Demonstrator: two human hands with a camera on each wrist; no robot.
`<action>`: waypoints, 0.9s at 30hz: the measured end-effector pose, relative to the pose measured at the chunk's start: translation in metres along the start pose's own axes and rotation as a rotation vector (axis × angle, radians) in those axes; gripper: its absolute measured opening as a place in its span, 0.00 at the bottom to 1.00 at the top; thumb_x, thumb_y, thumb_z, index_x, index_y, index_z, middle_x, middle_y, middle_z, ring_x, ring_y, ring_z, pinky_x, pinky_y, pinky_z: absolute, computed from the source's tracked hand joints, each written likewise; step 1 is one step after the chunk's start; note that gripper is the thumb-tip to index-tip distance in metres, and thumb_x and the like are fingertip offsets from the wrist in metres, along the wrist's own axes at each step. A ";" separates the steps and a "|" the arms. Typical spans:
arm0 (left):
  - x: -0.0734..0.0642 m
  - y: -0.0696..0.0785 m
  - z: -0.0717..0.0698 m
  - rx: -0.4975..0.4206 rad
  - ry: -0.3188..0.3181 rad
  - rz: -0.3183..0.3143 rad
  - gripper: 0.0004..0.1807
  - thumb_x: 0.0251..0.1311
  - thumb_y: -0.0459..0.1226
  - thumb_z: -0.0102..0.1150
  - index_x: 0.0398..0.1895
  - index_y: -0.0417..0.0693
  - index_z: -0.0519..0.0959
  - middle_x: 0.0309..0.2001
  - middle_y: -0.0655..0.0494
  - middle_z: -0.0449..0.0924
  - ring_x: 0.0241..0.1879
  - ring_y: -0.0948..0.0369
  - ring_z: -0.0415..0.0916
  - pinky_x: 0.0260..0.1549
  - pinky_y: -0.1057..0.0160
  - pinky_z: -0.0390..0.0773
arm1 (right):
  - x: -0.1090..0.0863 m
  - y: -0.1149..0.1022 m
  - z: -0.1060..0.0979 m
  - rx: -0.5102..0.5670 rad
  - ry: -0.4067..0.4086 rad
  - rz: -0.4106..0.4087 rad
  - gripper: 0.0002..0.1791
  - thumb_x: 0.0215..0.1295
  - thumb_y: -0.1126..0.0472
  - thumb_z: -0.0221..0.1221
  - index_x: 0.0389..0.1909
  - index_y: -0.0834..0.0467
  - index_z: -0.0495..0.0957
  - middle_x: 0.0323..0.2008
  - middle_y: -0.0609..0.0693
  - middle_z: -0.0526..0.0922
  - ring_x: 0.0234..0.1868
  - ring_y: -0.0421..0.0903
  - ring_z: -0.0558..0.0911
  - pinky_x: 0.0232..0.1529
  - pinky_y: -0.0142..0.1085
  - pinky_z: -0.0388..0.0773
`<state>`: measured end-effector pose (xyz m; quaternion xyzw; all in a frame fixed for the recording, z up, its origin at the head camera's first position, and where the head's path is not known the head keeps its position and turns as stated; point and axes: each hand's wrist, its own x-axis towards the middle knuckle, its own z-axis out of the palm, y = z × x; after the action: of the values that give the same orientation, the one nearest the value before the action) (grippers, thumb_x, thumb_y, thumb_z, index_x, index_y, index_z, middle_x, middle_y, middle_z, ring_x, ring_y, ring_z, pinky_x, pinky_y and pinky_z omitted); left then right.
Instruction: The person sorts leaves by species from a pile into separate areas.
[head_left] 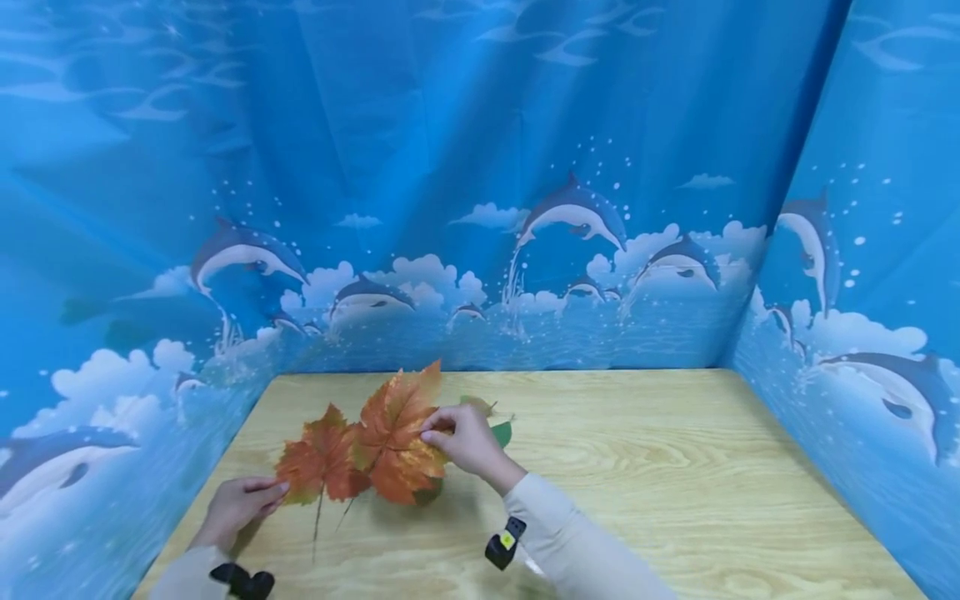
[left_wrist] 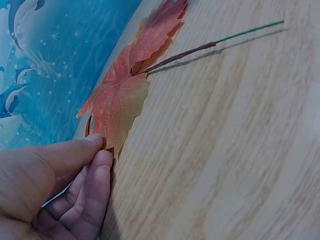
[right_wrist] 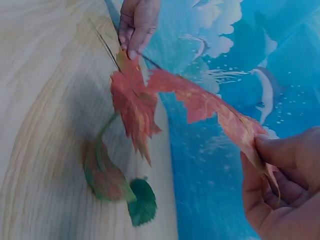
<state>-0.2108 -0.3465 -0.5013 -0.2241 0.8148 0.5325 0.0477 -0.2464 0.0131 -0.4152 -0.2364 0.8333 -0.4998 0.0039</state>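
My left hand (head_left: 236, 504) pinches the lower left edge of an orange artificial maple leaf (head_left: 322, 458) between thumb and fingers. Its thin stem, brown turning to green in the left wrist view, points away over the wood. A larger orange maple leaf (head_left: 397, 433) is raised above the table, its edge pinched by my right hand (head_left: 468, 442). In the right wrist view this leaf (right_wrist: 210, 105) hangs tilted, one end close to the smaller leaf (right_wrist: 134, 100). Beneath them lie a red-green leaf (right_wrist: 105, 172) and a small green leaf (right_wrist: 142, 202), partly hidden in the head view.
The light wood-grain table (head_left: 637, 467) reaches back to a blue curtain (head_left: 465, 167) printed with dolphins, which also closes off both sides. A black wrist camera (head_left: 504, 543) sits on the right sleeve, and another (head_left: 243, 581) on the left.
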 end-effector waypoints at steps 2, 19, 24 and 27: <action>0.000 0.000 0.000 -0.005 0.001 0.004 0.22 0.53 0.35 0.69 0.44 0.24 0.78 0.23 0.56 0.83 0.24 0.64 0.80 0.26 0.65 0.81 | 0.007 0.000 0.009 0.037 -0.002 0.020 0.02 0.60 0.64 0.64 0.32 0.57 0.85 0.30 0.46 0.84 0.29 0.34 0.77 0.28 0.28 0.75; -0.004 0.004 0.003 -0.042 -0.009 0.015 0.25 0.53 0.38 0.69 0.47 0.24 0.77 0.24 0.58 0.83 0.25 0.65 0.80 0.27 0.66 0.81 | 0.030 0.031 0.066 0.145 0.046 0.227 0.03 0.57 0.66 0.66 0.32 0.62 0.84 0.26 0.49 0.83 0.25 0.36 0.75 0.27 0.28 0.72; -0.006 0.003 0.003 -0.059 0.002 0.026 0.22 0.54 0.35 0.68 0.46 0.23 0.77 0.24 0.56 0.83 0.24 0.65 0.80 0.26 0.67 0.81 | 0.031 0.027 0.068 0.220 0.111 0.323 0.15 0.57 0.63 0.67 0.44 0.66 0.80 0.34 0.53 0.82 0.32 0.41 0.77 0.32 0.32 0.75; -0.007 0.001 0.001 -0.060 0.006 0.036 0.22 0.55 0.35 0.67 0.46 0.23 0.77 0.25 0.56 0.83 0.24 0.65 0.80 0.26 0.67 0.81 | 0.029 0.021 0.068 0.433 0.159 0.449 0.26 0.58 0.64 0.66 0.55 0.70 0.72 0.38 0.58 0.82 0.36 0.48 0.82 0.40 0.37 0.80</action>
<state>-0.2052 -0.3427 -0.4988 -0.2125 0.8024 0.5570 0.0287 -0.2642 -0.0465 -0.4600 -0.0005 0.7365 -0.6691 0.0995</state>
